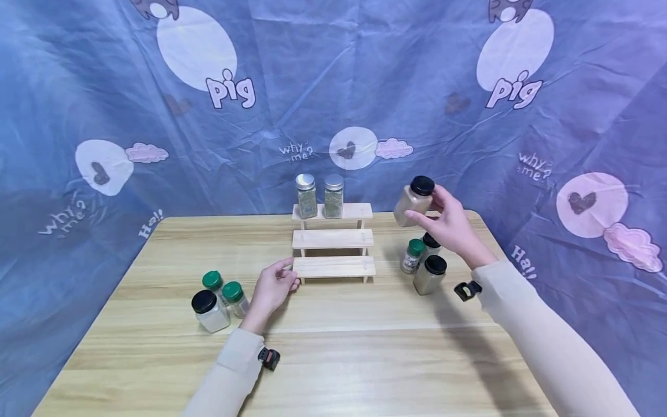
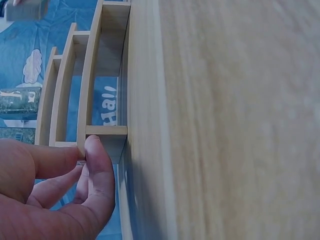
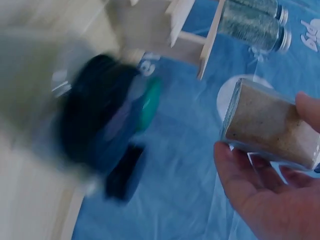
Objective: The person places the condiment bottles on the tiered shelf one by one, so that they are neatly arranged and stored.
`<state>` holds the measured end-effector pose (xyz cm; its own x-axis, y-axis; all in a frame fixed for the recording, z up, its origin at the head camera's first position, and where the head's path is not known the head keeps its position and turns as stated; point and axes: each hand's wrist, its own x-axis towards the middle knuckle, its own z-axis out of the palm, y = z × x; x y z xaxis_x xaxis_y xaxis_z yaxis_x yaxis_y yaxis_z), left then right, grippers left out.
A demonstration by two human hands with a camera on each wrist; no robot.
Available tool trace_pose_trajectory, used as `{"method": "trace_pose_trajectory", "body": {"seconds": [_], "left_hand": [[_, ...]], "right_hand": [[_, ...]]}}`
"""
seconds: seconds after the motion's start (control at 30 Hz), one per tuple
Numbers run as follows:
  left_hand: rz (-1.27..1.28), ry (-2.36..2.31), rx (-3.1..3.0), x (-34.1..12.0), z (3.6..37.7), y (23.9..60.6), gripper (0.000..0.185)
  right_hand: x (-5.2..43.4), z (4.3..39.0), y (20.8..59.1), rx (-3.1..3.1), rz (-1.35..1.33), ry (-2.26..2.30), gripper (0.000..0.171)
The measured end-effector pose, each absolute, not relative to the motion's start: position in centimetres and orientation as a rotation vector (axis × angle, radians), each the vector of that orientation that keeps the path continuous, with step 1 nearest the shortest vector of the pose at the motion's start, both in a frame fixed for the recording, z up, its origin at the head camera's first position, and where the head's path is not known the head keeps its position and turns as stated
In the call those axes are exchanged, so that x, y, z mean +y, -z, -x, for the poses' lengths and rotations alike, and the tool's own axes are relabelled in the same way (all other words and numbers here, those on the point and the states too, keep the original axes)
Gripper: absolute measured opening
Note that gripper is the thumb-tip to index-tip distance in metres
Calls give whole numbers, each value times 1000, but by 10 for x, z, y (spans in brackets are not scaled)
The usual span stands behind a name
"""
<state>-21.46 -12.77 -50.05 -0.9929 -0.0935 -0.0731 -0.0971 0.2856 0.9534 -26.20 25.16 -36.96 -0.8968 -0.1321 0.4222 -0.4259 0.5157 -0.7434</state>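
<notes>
My right hand holds a black-lidded jar of beige powder in the air, tilted, right of the wooden three-step rack. In the right wrist view the same jar lies between thumb and fingers. My left hand touches the left end of the rack's lowest step; in the left wrist view its fingertips pinch that corner. Two silver-lidded jars of green herbs stand on the top step.
Right of the rack stand a green-lidded jar and two black-lidded jars. At the left front are two green-lidded jars and a black-lidded jar. A blue printed cloth hangs behind the wooden table.
</notes>
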Motion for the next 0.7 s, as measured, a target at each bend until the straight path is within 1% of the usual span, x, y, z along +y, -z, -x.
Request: {"method": "trace_pose_trajectory", "body": {"seconds": [0.33,0.7], "left_hand": [[161,-1862,2537,-125,214,498,46],[163,-1865,2541,-127,213,500,45]], "right_hand": [[199,294,362,-2506,-394,-1395,70],[160,315,380,-2561,-281,-1390,72]]}}
